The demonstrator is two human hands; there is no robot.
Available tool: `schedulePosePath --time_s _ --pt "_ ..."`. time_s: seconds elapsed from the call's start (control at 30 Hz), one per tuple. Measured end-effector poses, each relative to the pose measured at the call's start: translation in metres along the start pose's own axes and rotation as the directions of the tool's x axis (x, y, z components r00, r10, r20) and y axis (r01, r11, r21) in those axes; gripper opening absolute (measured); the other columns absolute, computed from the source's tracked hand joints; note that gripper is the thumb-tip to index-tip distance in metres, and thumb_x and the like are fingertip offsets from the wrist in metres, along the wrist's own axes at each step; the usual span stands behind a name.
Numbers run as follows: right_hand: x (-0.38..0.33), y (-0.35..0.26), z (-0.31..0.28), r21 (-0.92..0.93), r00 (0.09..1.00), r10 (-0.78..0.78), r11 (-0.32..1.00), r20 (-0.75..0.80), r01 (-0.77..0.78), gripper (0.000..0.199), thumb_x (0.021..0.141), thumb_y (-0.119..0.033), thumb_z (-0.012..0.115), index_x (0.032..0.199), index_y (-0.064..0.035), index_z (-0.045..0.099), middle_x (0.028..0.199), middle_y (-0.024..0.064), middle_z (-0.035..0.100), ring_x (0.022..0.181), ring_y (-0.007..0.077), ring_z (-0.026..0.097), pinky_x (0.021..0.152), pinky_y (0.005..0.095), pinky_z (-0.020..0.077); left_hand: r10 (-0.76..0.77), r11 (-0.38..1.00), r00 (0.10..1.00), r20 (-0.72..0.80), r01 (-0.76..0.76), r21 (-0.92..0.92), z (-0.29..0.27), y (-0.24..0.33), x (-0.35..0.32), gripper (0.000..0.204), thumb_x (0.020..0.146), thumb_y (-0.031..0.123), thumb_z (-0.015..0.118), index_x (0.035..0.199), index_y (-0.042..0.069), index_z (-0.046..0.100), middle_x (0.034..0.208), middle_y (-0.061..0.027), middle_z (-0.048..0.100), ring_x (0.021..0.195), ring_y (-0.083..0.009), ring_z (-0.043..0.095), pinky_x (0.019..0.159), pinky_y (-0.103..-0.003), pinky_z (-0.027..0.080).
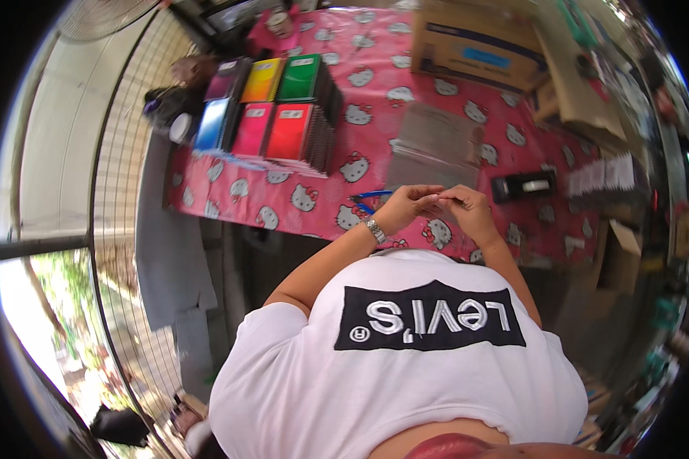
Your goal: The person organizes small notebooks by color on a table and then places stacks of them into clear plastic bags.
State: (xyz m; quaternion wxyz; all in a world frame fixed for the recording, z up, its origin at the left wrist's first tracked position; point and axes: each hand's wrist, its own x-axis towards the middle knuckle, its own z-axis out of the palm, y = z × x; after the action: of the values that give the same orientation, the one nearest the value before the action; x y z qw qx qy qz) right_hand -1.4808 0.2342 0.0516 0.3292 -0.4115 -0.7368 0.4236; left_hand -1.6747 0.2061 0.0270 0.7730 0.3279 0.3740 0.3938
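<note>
My left hand [411, 208], with a metal-band watch [375, 230] at its wrist, and my right hand [469, 212] meet at the table's near edge. The fingertips of both are pinched together; what they hold, if anything, is too small to make out. Just beyond them lies a pile of clear, greyish plastic sleeves [435, 141]. Blue-handled scissors [369, 200] rest beside my left wrist. To the right of my right hand is a black tape dispenser-like box [524, 186] with a pale piece on it.
Spiral notebooks in several colours [289, 126] stand stacked at the left of the pink cartoon-print tablecloth [306, 200]. A large cardboard box [475, 50] sits at the back. More spiral-bound stacks [603, 177] are at the right, near an open carton [618, 252].
</note>
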Motion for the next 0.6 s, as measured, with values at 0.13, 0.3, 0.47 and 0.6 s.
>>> schedulePosePath --time_s 0.13,0.3,0.47,0.6 --pt "0.04 -0.037 0.036 0.005 0.971 -0.226 0.974 0.081 0.227 0.013 0.083 -0.002 0.064 0.095 0.0 0.065 0.087 0.008 0.063 0.075 0.0193 0.062 0.066 0.0286 0.0492 0.115 0.95 0.971 -0.208 -0.169 -0.263 -0.016 0.02 -0.034 0.03 0.095 0.013 0.052 0.12 -0.004 0.055 0.106 -0.0134 0.064 0.094 -0.023 0.065 0.084 -0.033 0.054" --pt "0.044 -0.084 0.085 -0.028 0.951 -0.297 0.954 0.084 0.3 0.033 0.087 -0.016 0.06 0.117 -0.0039 0.059 0.115 0.0116 0.056 0.102 0.0288 0.055 0.087 0.0388 0.0427 0.234 0.728 0.864 -0.446 -0.46 -0.509 -0.018 0.023 -0.062 0.026 0.096 0.016 0.05 0.117 0.001 0.056 0.11 -0.0122 0.062 0.098 -0.0195 0.062 0.081 -0.03 0.052" --pt "0.053 -0.106 0.135 -0.386 0.828 -0.469 0.734 0.307 0.559 0.069 0.093 -0.05 0.041 0.14 -0.0004 0.035 0.148 0.0163 0.03 0.138 0.0358 0.021 0.111 0.0511 0.0053 0.216 0.474 0.797 -0.564 -0.591 -0.653 -0.013 0.052 -0.098 0.039 0.099 0.032 0.039 0.125 0.007 0.052 0.124 -0.0074 0.056 0.114 -0.0216 0.053 0.097 -0.035 0.043" --pt "0.076 -0.129 0.169 -0.236 0.697 -0.537 0.685 0.476 0.689 0.081 0.091 -0.06 0.035 0.141 0.003 0.03 0.147 0.0211 0.028 0.142 0.0337 0.014 0.112 0.0509 -0.0015 0.331 0.272 0.674 -0.66 -0.738 -0.618 -0.032 0.069 -0.141 0.046 0.099 0.036 0.036 0.132 0.006 0.048 0.136 -0.0102 0.049 0.126 -0.0243 0.043 0.107 -0.04 0.033"
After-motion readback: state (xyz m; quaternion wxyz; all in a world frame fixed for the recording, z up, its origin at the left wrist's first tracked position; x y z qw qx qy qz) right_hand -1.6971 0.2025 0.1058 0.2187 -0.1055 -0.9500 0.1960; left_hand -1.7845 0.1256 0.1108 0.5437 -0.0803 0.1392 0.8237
